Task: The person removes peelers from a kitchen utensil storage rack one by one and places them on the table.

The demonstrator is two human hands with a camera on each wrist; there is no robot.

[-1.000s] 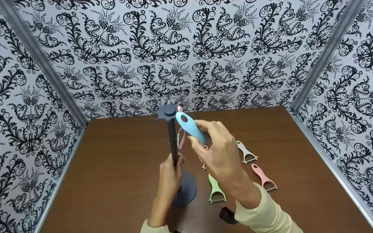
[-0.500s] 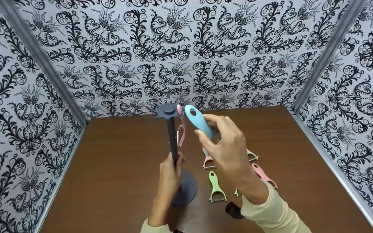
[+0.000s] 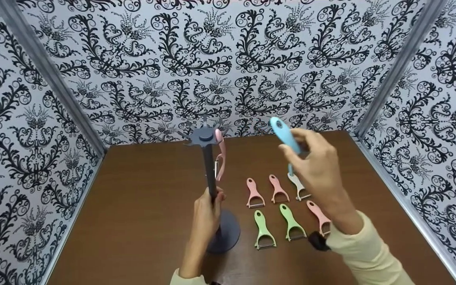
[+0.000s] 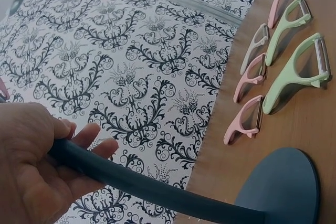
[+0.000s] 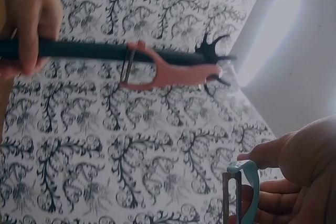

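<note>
My left hand point(image 3: 206, 213) grips the dark post of a hook stand point(image 3: 208, 170), whose round base point(image 3: 232, 233) is on the table. On one of its top hooks hangs a pink peeler point(image 3: 221, 152), blade end down. My right hand point(image 3: 318, 164) pinches a light blue peeler point(image 3: 285, 135) in the air to the right of the stand, handle hole upward. In the right wrist view, the blade end of the blue peeler point(image 5: 252, 192) shows by the fingers, well apart from the hanging pink peeler point(image 5: 178, 74).
Several peelers lie on the brown table point(image 3: 145, 221) right of the stand: pink ones point(image 3: 254, 194), green ones point(image 3: 263, 230) and a white one point(image 3: 297, 184) partly under the right hand in view. Patterned walls point(image 3: 228, 71) with metal edge strips enclose the table.
My right hand has carried the blue peeler from beside the stand's top off to the right, uncovering more peelers on the table. The left hand stays on the post.
</note>
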